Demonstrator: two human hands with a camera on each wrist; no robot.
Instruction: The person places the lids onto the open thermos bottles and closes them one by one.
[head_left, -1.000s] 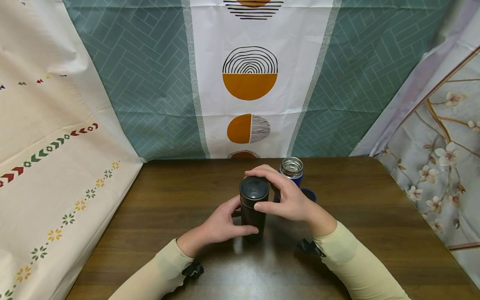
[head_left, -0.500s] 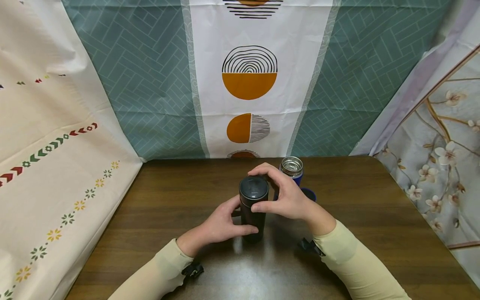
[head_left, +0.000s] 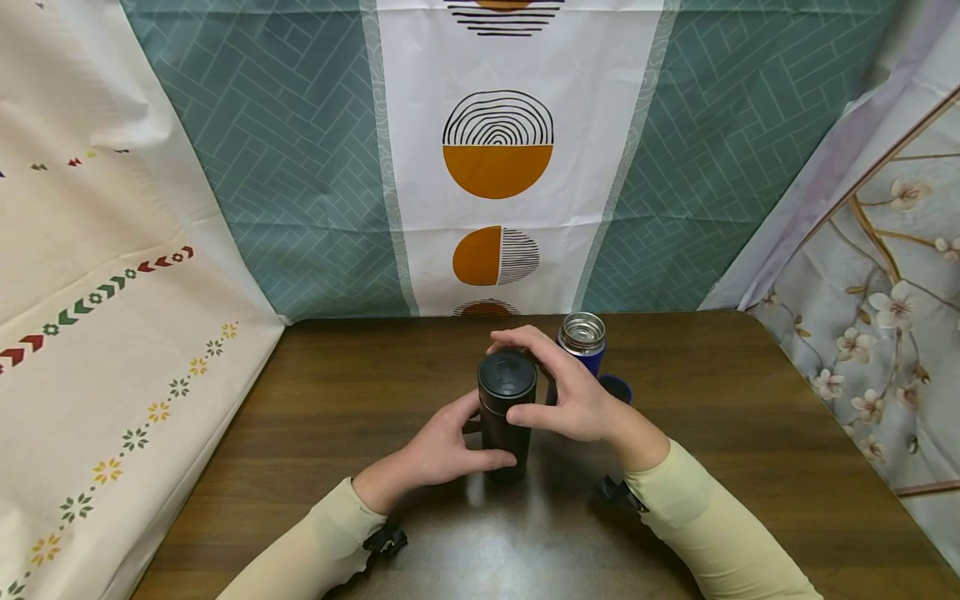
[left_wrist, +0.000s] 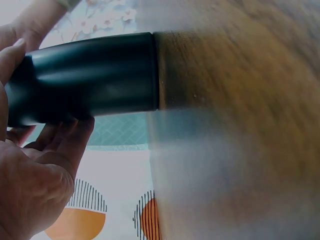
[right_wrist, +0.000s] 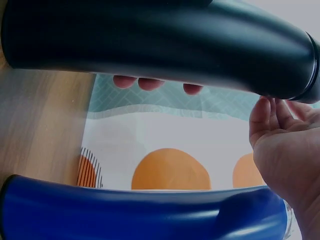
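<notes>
A black thermos flask (head_left: 498, 435) stands upright on the wooden table, its round lid (head_left: 507, 379) in place on top. Around its body curls my left hand (head_left: 441, 446), thumb across the near side and fingers behind. In the left wrist view the flask (left_wrist: 100, 75) meets the tabletop at its base. My right hand (head_left: 576, 396) grips the flask's top from the right, thumb in front and fingers at the far side of the lid. The right wrist view has that hand's fingertips (right_wrist: 260, 117) right by the seam under the lid.
Behind my right hand stands a blue thermos flask (head_left: 590, 362) with its steel mouth uncovered. Beside it lies a dark blue cap (head_left: 617, 389). A patterned cloth (head_left: 498, 183) hangs along the table's back edge, with more cloth at both sides.
My right thumb and fingers have shifted slightly left around the flask's top, then back right. The left hand and the flask's body keep their place.
</notes>
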